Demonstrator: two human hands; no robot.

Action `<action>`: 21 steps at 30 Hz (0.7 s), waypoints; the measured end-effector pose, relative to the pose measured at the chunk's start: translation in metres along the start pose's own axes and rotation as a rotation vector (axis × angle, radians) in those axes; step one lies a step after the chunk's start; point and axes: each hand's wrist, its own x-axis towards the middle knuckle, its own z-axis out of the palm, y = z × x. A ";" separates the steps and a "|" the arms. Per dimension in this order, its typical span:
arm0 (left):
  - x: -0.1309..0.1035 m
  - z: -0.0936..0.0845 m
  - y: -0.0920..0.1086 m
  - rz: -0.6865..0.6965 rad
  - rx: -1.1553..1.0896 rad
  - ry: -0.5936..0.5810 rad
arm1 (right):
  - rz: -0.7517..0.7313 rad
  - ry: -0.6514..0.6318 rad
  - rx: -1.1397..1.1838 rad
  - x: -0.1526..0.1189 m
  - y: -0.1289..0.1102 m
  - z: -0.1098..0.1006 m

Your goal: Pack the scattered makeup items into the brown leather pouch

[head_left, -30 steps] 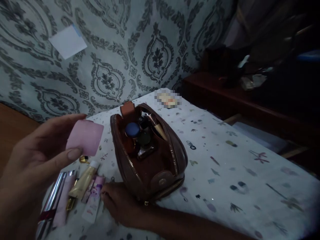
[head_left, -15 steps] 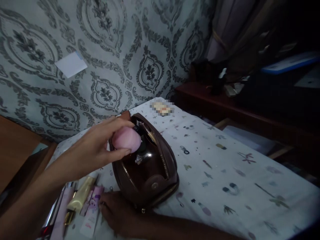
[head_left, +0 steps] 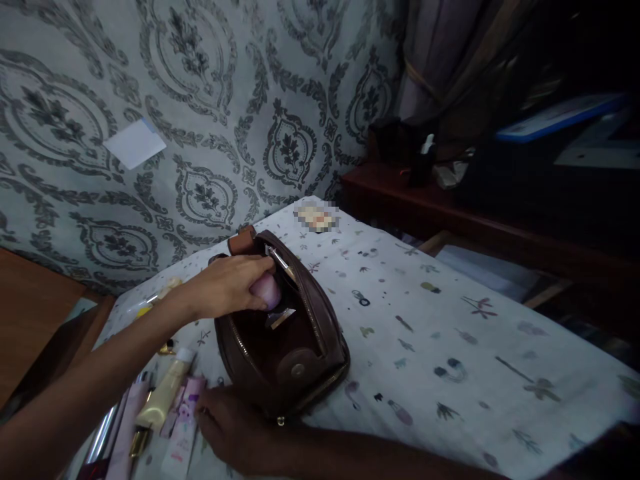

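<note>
A brown cosmetic bag point(head_left: 325, 303) lies unzipped on the table, its mouth spread wide. My left hand point(head_left: 235, 287) reaches into the opening, fingers closed round a smooth, pink, rounded thing point(head_left: 267, 291); whether it is a sponge or a small jar I cannot tell. Deeper inside, a slim stick-like item point(head_left: 283, 261) leans along the far wall, and a small shiny packet point(head_left: 280, 319) shows below the pink thing. My right hand point(head_left: 237, 427), fingers curled, is against the near side of the bag; its fingertips are partly hidden.
Left of the bag lie a pink-and-white tube point(head_left: 183, 427), a cream-coloured tube point(head_left: 165, 393) and several slim cosmetics. A patterned white cloth point(head_left: 400, 313) covers the table. A blurred-out card-like item point(head_left: 317, 217) rests at the far end. A dark red shelf point(head_left: 380, 193) stands to the right.
My left hand has lowered the pink rounded thing from above the bag down into its opening. My right hand stays by the bag. The view has shifted slightly.
</note>
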 end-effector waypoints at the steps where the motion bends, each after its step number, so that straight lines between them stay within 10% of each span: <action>1: 0.002 0.001 0.000 0.000 0.007 -0.005 | 0.003 -0.004 -0.001 0.000 0.000 0.000; 21: 0.005 0.019 0.008 -0.061 0.217 0.023 | 0.048 -0.026 -0.049 0.000 -0.014 -0.016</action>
